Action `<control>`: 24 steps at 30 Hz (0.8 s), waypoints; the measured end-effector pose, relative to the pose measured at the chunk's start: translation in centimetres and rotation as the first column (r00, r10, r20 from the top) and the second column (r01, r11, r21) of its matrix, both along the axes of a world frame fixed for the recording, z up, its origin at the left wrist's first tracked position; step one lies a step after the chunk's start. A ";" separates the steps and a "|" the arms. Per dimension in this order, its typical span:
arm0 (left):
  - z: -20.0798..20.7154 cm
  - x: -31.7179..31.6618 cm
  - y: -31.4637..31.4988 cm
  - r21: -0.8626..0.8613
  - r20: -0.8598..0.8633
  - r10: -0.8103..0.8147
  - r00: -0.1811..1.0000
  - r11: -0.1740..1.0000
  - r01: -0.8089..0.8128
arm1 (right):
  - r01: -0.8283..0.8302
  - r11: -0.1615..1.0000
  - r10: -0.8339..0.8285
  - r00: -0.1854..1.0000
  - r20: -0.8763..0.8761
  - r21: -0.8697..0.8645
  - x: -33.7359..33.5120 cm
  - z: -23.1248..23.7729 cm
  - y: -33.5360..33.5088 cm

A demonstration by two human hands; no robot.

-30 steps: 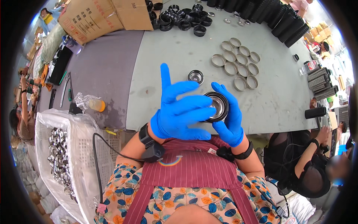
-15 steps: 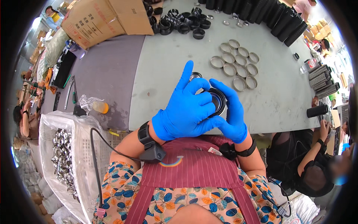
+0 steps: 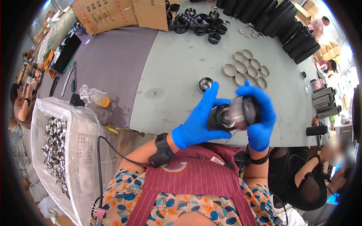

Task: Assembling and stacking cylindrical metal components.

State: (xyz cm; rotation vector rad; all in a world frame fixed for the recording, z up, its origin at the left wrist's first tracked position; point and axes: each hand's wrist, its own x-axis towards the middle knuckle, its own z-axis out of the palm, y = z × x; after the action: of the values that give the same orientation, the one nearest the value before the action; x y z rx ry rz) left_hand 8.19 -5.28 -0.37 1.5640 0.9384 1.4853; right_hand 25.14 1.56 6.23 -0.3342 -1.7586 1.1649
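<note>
My left hand (image 3: 196,126), in a blue glove, is closed around a black ribbed cylinder (image 3: 215,119) with a shiny metal end facing right. Just to its right, my blue-gloved right hand (image 3: 264,120) curls over a dark round part (image 3: 249,110). Motion smears that part, and a pale see-through blur lies between it and the cylinder, so I cannot tell whether the two touch. On the grey table (image 3: 169,109), beyond my left fingertips, sits a round black cup (image 3: 205,85) with a silvery centre.
Several thin metal rings (image 3: 230,70) lie right of centre. Black rings (image 3: 200,29) are heaped at the back, beside a cardboard box (image 3: 109,17). Black ribbed tubes (image 3: 298,41) line the far right. Left are pliers (image 3: 68,79) and a lined crate (image 3: 79,132) of metal clamps (image 3: 55,147).
My hands were together over a round part with a perforated middle. They have drawn apart, the right moving rightward with the dark part. The view has shifted, and the black cup now shows uncovered.
</note>
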 end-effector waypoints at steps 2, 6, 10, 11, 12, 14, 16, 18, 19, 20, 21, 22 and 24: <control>0.5 0.5 -0.2 -0.055 0.051 -0.029 0.998 0.998 0.032 | 0.172 0.957 -0.200 0.974 -0.104 -0.234 -1.4 -1.0 1.8; 0.2 0.4 0.0 0.021 -0.204 -0.029 0.978 0.999 0.034 | 0.265 0.964 -0.247 0.917 0.313 -0.015 -3.6 -8.3 7.4; 0.8 0.1 1.2 0.114 -0.101 0.010 0.995 0.993 0.002 | 0.249 0.858 -0.448 0.792 0.415 0.450 -6.4 -14.7 9.8; 0.6 0.0 1.1 0.112 -0.095 -0.008 0.995 0.994 0.018 | 0.262 0.854 -0.460 0.782 0.420 0.449 -6.7 -15.3 9.6; 0.4 -0.1 0.9 0.085 -0.092 -0.003 0.996 0.996 0.011 | 0.224 0.827 -0.492 0.732 0.471 0.515 -6.8 -15.7 9.5; 0.4 -0.3 0.8 0.045 -0.115 -0.013 0.993 0.999 0.018 | 0.142 0.800 -0.528 0.630 0.570 0.583 -6.7 -15.3 9.3; 0.6 -0.3 1.3 0.050 -0.093 -0.044 0.995 0.998 0.049 | 0.168 0.812 -0.519 0.646 0.560 0.559 -5.7 -13.7 8.6; -0.1 -0.3 1.6 0.091 -0.076 -0.055 0.996 0.994 0.061 | 0.213 0.827 -0.516 0.655 0.553 0.520 -4.2 -12.3 8.2; -0.1 -0.3 1.4 0.092 -0.073 -0.063 0.995 0.993 0.069 | 0.218 0.825 -0.521 0.649 0.554 0.521 -2.5 -11.7 8.3; -0.2 -0.5 1.0 0.101 -0.153 -0.002 0.988 0.995 0.018 | 0.260 0.783 -0.590 0.598 0.542 0.565 -0.8 -11.3 8.4; -0.3 -0.6 0.8 0.113 -0.232 0.060 0.971 0.993 -0.035 | 0.296 0.737 -0.653 0.545 0.526 0.608 0.9 -10.8 8.7; -0.2 -0.6 0.9 0.137 -0.243 0.069 0.968 0.990 -0.036 | 0.259 0.717 -0.675 0.490 0.551 0.648 3.1 -10.1 8.8; 0.0 -0.5 0.9 0.142 -0.239 0.075 0.968 0.989 -0.041 | 0.217 0.699 -0.693 0.439 0.571 0.682 6.3 -8.9 9.2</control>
State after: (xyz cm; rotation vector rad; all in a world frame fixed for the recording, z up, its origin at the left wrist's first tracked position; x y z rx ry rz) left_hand 7.73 -4.37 -0.39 1.8655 1.0476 1.4447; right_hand 31.45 10.79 -2.62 -1.0972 -2.4279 -0.0127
